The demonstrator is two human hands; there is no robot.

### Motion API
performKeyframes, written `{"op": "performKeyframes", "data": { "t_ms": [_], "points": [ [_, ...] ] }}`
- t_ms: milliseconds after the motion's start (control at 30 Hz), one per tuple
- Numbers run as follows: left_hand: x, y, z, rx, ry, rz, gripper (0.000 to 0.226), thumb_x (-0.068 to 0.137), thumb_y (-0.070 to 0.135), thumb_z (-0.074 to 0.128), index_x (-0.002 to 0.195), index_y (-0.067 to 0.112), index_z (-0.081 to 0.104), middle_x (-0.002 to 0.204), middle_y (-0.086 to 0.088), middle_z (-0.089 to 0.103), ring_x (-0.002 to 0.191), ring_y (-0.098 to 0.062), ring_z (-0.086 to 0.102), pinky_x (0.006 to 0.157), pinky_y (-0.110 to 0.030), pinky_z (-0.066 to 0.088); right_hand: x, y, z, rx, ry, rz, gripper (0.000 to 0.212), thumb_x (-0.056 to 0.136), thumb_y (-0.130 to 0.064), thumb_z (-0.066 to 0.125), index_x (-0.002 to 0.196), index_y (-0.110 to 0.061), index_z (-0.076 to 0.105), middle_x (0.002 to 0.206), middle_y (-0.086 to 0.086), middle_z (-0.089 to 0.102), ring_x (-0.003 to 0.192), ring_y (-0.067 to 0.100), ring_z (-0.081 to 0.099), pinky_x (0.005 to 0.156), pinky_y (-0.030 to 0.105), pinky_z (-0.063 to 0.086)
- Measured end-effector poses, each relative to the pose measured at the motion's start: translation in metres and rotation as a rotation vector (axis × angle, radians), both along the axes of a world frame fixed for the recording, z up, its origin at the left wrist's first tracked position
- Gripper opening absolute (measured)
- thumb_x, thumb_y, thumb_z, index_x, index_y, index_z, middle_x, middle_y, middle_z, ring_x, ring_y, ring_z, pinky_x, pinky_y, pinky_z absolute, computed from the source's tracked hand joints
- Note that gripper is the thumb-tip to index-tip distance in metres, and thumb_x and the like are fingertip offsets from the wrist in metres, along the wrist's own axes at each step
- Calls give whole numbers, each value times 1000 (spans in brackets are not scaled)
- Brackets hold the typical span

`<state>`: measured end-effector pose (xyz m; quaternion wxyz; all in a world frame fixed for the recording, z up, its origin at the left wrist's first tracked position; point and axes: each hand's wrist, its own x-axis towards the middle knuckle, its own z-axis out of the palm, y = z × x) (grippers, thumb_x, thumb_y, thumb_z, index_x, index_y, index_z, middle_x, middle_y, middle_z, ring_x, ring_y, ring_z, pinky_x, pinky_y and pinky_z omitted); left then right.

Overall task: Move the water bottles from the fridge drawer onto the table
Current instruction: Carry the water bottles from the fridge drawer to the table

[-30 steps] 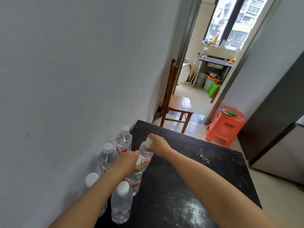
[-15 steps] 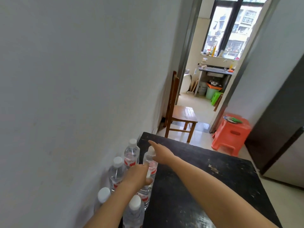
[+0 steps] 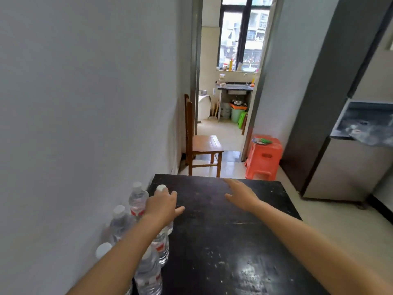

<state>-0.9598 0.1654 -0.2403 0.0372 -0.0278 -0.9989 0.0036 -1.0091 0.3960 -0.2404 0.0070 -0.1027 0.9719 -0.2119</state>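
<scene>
Water bottles (image 3: 137, 198) with white caps stand upright in a cluster along the left edge of the dark tabletop (image 3: 223, 241), against the wall (image 3: 85, 124). Left hand (image 3: 161, 206) is over the cluster beside one cap, fingers loosely spread and holding nothing; contact with a bottle cannot be told. Right hand (image 3: 241, 194) hovers above the tabletop's far part, fingers straight and empty. Fridge drawer (image 3: 361, 122) stands open at right.

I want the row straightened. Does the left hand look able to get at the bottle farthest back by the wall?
Probably yes. The left hand is open right beside the farthest bottle, with nothing between them; only a neighbouring bottle stands at its fingertips.
</scene>
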Motion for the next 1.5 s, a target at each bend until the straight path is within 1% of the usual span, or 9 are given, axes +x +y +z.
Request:
{"op": "performKeyframes", "data": {
  "t_ms": [200,467,633,900,1000,1133,1233,1367,1500],
  "points": [
    [11,93,36,32,162,-222,52,92,49,40,134,18,39,142,-6,40,130,-25,37,103,-36,38,61,97,26,104,72,-151,51,90,-22,55,138,-17,39,140,6,45,126,24,45,103,33,37],
    [84,196,33,207,208,-386,46,92,40,44,134,21,37,144,-1,35,134,-22,29,106,-36,32,194,218,32,191,174,-306,46,91,-25,53,136,-18,43,133,5,50,119,21,48,95,29,39],
    [151,224,10,243,155,-393,51,91,40,47,137,21,34,147,-2,30,136,-22,24,108,-38,30,280,263,5,244,204,-318,45,93,-29,49,136,-18,43,133,3,50,124,19,42,99,27,36],
    [224,235,-2,207,115,-413,52,92,40,45,139,22,33,149,0,27,139,-21,20,110,-36,27,370,284,-15,301,199,-314,46,93,-34,48,136,-20,44,135,2,49,124,19,42,101,30,36],
    [233,244,3,246,124,-440,51,92,38,47,138,20,36,148,-1,30,138,-22,23,110,-38,28,400,293,-11,327,222,-346,46,91,-32,53,133,-17,48,134,6,51,124,24,45,99,35,37],
    [238,269,17,307,150,-530,48,90,36,51,134,17,41,145,-3,36,135,-24,28,108,-41,31,442,309,4,367,289,-438,41,77,-27,69,115,-11,64,112,14,65,104,33,61,79,43,50],
    [241,291,32,359,166,-624,48,90,33,52,132,13,44,143,-7,40,133,-27,33,108,-42,31,472,318,24,382,318,-559,41,66,-33,65,100,-11,70,95,12,69,85,32,68,62,42,55],
    [253,311,50,490,164,-740,47,88,28,57,130,12,46,141,-8,42,133,-28,32,107,-44,31,511,318,56,524,307,-658,44,60,-38,63,95,-12,71,94,9,70,86,27,69,65,38,56],
    [266,329,59,595,149,-837,48,86,24,60,130,10,48,141,-9,42,133,-29,31,107,-47,30,549,318,68,539,288,-756,46,64,-37,64,100,-9,69,100,13,68,91,30,68,70,41,55]
  ]
}}
